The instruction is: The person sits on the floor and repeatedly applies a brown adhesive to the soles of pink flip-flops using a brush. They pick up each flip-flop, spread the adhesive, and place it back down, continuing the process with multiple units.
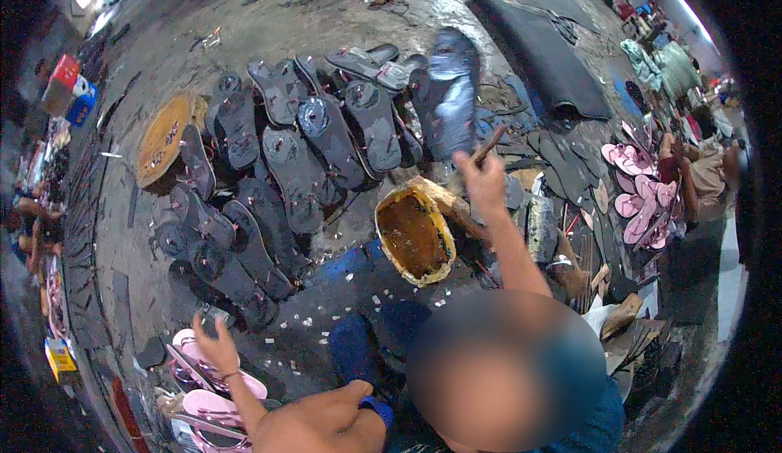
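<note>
My right hand (485, 184) is closed around a brown stick (489, 145), whose working end I cannot make out. Just beyond it, a dark sole (454, 94) shines as if wet and looks slightly blurred. Below that hand stands a tub with a crusted yellow rim (450, 245), holding brown liquid. My left hand (216, 351) has its fingers spread, over pink flip-flops (216, 408) at the lower left, and I see nothing held in it. Many dark soles with thin straps (293, 176) lie close together on the floor between the hands and farther out.
A round wooden block (167, 143) lies left of the soles. Farther right are a folded black sheet (538, 54), dark scraps (562, 160) and more pink flip-flops (643, 200). Another person (709, 168) sits at the far right. Boxes (65, 86) stand at the left.
</note>
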Tool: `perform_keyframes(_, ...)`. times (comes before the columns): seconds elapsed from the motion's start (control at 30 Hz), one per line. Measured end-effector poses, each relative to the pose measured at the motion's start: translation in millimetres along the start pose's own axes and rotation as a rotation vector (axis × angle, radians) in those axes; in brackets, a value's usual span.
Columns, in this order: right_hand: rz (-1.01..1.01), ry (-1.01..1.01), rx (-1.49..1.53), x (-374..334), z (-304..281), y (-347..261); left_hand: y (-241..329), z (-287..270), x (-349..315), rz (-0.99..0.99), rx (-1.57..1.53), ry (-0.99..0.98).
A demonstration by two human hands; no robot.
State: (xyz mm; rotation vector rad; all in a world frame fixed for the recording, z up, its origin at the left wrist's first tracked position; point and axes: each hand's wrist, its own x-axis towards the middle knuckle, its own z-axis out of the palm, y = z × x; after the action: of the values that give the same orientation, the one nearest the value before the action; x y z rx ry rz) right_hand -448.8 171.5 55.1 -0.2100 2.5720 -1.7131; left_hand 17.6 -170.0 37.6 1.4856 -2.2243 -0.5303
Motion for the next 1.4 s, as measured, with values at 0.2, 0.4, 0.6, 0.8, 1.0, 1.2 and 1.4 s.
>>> perform_keyframes(0.2,0.108,0.098,-0.767,96,-52,104,-74,3,-33,-0.205,1.011,-0.256)
perform_keyframes(0.4,-0.303,0.19,-0.669,55,-49,85,-87,-73,-35,-0.337,0.827,-0.042)
perform_keyframes(0.6,-0.283,-0.384,-0.379,-67,-2,-17,36,-93,-78,-0.035,-0.075,-0.16)
perform_keyframes(0.8,-0.358,-0.254,-0.358,-83,17,-32,110,3,-110,0.087,-0.319,-0.451)
perform_keyframes(1.0,-0.014,-0.678,-0.709,-113,-57,-59,78,83,-144,0.649,-0.169,-0.645)
perform_keyframes(1.2,0.0,-1.024,-0.091,-129,-42,-47,105,125,-113,0.421,-0.258,-0.752)
perform_keyframes(1.4,-0.357,-0.472,0.217,-132,74,-104,199,88,-53,-0.755,-1.652,-0.92)
